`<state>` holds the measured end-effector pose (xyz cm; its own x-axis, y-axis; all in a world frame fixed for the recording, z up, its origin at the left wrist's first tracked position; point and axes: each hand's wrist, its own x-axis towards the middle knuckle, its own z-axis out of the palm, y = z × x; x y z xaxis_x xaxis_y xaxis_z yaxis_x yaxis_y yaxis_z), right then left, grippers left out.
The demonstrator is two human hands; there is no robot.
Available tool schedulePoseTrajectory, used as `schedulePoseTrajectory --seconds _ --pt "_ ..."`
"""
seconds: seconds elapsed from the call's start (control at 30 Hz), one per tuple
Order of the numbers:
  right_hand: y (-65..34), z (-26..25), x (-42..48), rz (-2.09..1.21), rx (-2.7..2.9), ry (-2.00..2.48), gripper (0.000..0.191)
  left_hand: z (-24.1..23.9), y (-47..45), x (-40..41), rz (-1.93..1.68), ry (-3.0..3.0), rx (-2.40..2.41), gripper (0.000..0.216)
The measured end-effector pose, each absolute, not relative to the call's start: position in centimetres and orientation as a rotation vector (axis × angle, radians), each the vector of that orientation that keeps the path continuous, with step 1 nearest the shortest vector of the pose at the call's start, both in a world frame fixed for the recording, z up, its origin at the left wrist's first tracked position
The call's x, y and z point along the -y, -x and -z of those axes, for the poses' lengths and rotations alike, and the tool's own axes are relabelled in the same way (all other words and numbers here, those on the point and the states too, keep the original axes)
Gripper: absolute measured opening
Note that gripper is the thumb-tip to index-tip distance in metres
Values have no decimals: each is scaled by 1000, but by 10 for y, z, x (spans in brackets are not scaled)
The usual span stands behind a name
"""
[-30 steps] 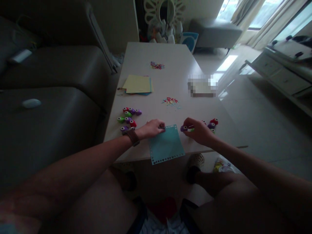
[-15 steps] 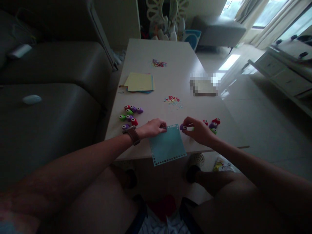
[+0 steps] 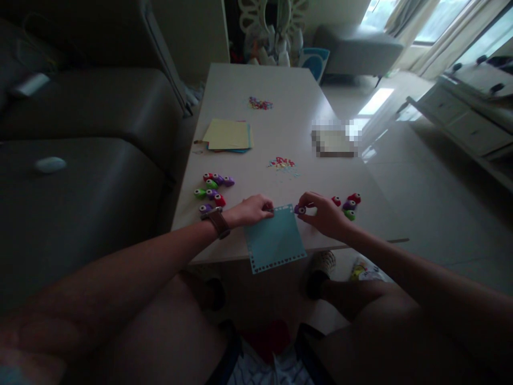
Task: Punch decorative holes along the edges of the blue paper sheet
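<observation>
Right of the loose coloured punches (image 3: pixel 211 184), the blue sheet (image 3: pixel 276 240), overhanging the bench (image 3: pixel 240 83), is pinched at its top by the fingers of the left hand (image 3: pixel 254 209). A purple punch (image 3: pixel 298 210), gripped by the fingers of the right hand (image 3: pixel 325 214), has been brought nearer, so the sheet's corner is almost met. The contents of the bag (image 3: pixel 366 270) beyond cannot be told.

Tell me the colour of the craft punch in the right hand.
Purple: the craft punch in the right hand shows in the head view.
</observation>
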<state>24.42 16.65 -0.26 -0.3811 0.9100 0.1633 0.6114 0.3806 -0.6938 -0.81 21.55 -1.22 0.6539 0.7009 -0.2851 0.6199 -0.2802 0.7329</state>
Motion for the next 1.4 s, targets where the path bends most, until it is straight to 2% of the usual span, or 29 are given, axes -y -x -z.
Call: schedulePoseTrajectory --seconds 0.3,0.43,0.53,0.67,0.87,1.13,1.4 --pt "-239 6 -163 -796 2127 1348 15 16 5 -215 -126 -1960 -1033 17" --pt "-236 5 -160 -839 2208 1490 15 11 2 -207 -225 -2155 -1167 28" --pt "-237 7 -160 -835 2247 1538 16 8 -2 -196 -316 -2391 -1159 29" --pt "-239 6 -162 -873 2227 1468 15 10 -5 -182 -217 -2337 -970 41" --pt "-242 -1 -163 -1066 2104 1612 19 16 -7 -178 -158 -2378 -906 51" --pt "-250 -2 -167 -1289 2045 1632 17 22 -4 -180 -204 -2390 -869 47" --pt "-246 -3 -169 -1225 2088 1647 16 20 -5 -178 -182 -2386 -866 52"
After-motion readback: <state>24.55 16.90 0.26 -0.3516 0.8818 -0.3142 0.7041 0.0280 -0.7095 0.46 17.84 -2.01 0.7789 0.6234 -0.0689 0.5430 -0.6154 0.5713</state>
